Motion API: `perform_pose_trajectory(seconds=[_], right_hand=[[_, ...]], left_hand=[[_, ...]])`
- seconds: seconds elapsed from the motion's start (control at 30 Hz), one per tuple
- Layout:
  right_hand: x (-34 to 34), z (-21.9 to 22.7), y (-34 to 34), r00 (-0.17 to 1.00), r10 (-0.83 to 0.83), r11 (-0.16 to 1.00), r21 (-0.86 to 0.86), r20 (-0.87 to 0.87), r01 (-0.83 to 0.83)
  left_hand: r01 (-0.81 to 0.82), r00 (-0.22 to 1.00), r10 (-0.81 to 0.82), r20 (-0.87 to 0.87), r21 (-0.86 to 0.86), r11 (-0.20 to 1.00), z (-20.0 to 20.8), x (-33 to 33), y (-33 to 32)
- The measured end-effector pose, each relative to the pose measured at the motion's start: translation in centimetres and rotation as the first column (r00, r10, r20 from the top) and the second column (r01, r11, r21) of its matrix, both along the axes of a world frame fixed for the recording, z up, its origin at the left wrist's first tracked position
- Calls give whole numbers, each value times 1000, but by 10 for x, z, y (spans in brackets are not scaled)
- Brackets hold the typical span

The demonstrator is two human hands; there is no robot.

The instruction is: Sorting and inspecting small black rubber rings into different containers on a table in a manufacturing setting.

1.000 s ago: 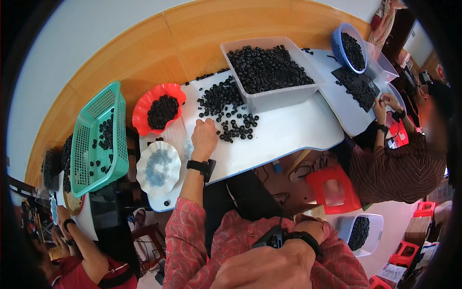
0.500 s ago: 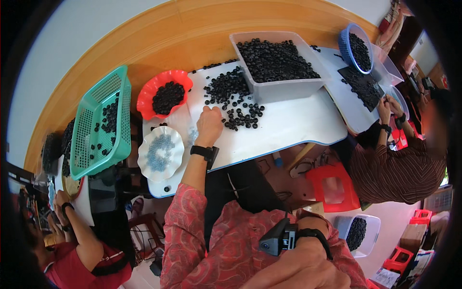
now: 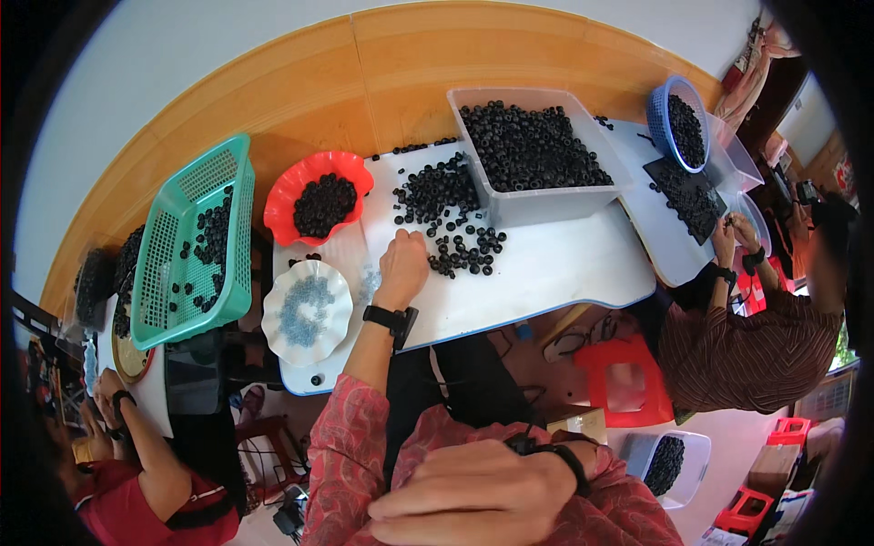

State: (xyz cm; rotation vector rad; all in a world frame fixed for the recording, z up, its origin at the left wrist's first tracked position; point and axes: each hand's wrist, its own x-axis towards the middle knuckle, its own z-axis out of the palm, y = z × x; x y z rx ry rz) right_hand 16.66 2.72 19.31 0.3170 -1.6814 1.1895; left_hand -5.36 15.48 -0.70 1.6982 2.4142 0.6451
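Just right of the left hand (image 3: 403, 267), near its curled fingers, loose black ring-like pieces (image 3: 437, 191) lie scattered on the white table (image 3: 537, 259), thicker beyond the knuckles and sparser alongside them. Those fingers are bent inward and close together; their tips are hidden, so I cannot tell whether they pinch a piece.

Beyond and to the right of the same fingers stands a translucent bin (image 3: 546, 207) heaped with more black pieces. To their left and farther off, a red bowl (image 3: 280, 202) holds a smaller heap; nearer and to the left is a scalloped white plate (image 3: 340, 308) of pale bluish bits. Well to their left, a green basket (image 3: 238, 268) contains scattered black pieces.

Below and well apart from the left fingers, the right hand (image 3: 478, 491) hovers before the red patterned shirt (image 3: 350, 446), back up, fingers pointing left and roughly side by side. Whether they hold anything, I cannot tell.
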Motion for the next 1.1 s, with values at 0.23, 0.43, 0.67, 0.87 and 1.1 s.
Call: perform_pose_trajectory(seconds=[0.23, 0.43, 0.67, 0.87, 1.1], right_hand=[[-26, -71, 18, 958, 14, 991, 123, 285, -51], [-26, -111, 34, 832, -146, 989, 108, 535, 104], [-32, -136, 40, 793, -135, 990, 52, 595, 130], [-33, -162, 57, 748, -220, 966, 31, 627, 258], [-38, -184, 77, 722, -277, 744, -333, 634, 578]], left_hand=[[-47, 998, 46, 42, 45, 998, -3, -2, -3], [6, 990, -21, 142, 106, 994, -1, -5, -11], [-24, 992, 13, 124, 87, 996, -2, -6, -9], [-74, 979, 34, 200, 193, 978, -3, -3, -17], [-110, 603, -67, 795, 165, 980, 24, 26, -73]])
